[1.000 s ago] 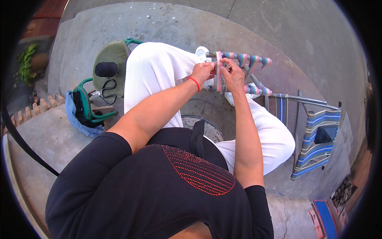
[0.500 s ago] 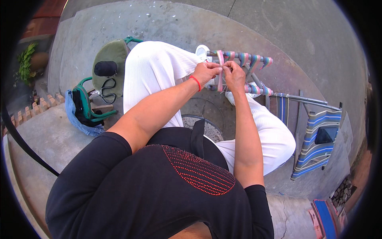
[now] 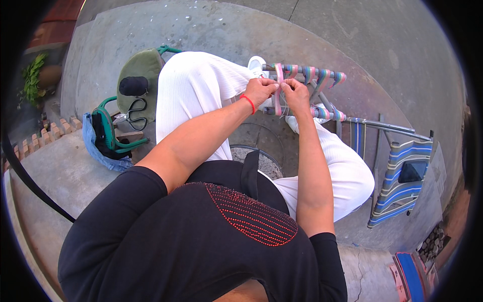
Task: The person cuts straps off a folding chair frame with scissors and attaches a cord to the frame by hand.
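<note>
A pink striped fabric strap [image 3: 278, 103] runs between two metal bars of a frame [image 3: 328, 102] in front of my knees. My left hand [image 3: 260, 92], with a red cord at the wrist, pinches the strap from the left. From the right, my right hand [image 3: 297, 95] pinches at the same spot, its fingertips almost touching the left ones. Anything finer between the fingertips is too small to make out. More pink, blue and green striped straps [image 3: 323, 78] are wrapped around the bars to the right.
On my left, a green padded stool [image 3: 132, 103] carries a dark ball of yarn or thread [image 3: 134, 86] and black-handled scissors [image 3: 137, 111]. Beside it is a smaller green-framed stool [image 3: 108, 121] with denim cloth [image 3: 95, 151]. At right, blue-striped chair fabric [image 3: 397, 194] holds a dark flat device [image 3: 412, 171].
My fingertips have moved slightly apart at the strap, my left hand shifting a little to the left. The rest stays in place.
</note>
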Available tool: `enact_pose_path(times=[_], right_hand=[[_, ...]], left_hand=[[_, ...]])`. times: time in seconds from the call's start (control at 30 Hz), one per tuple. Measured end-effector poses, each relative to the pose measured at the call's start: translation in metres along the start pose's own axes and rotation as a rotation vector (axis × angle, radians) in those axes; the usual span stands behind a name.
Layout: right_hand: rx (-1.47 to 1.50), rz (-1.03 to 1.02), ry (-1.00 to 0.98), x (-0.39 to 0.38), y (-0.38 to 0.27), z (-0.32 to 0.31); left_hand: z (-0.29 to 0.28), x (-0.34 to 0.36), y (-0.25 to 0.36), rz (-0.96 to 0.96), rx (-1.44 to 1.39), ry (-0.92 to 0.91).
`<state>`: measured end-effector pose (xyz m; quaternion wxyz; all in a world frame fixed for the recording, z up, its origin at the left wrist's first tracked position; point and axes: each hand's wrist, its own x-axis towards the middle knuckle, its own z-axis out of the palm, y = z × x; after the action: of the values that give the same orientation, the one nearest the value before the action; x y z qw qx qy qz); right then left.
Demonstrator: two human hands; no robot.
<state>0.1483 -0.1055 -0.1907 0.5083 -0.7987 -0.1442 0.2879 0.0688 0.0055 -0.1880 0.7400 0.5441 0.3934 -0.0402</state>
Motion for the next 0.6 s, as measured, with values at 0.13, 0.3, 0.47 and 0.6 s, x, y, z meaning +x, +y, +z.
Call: enact_pose_path(times=[0.13,0.3,0.47,0.6], right_hand=[[-0.035,0.005,-0.016,0.002,0.0,-0.001],[0.274,0.04,0.013,0.001,0.005,-0.005],[0.215,0.063,0.013,-0.015,0.006,-0.011],[-0.145,-0.087,0.071,-0.021,0.003,-0.012]], left_hand=[[0.003,-0.003,0.002,0.047,-0.06,0.019],[0.001,0.004,-0.001,-0.021,-0.111,0.026],[0.0,0.001,0.002,-0.089,-0.191,0.005],[0.001,0.001,0.004,-0.129,-0.185,-0.011]])
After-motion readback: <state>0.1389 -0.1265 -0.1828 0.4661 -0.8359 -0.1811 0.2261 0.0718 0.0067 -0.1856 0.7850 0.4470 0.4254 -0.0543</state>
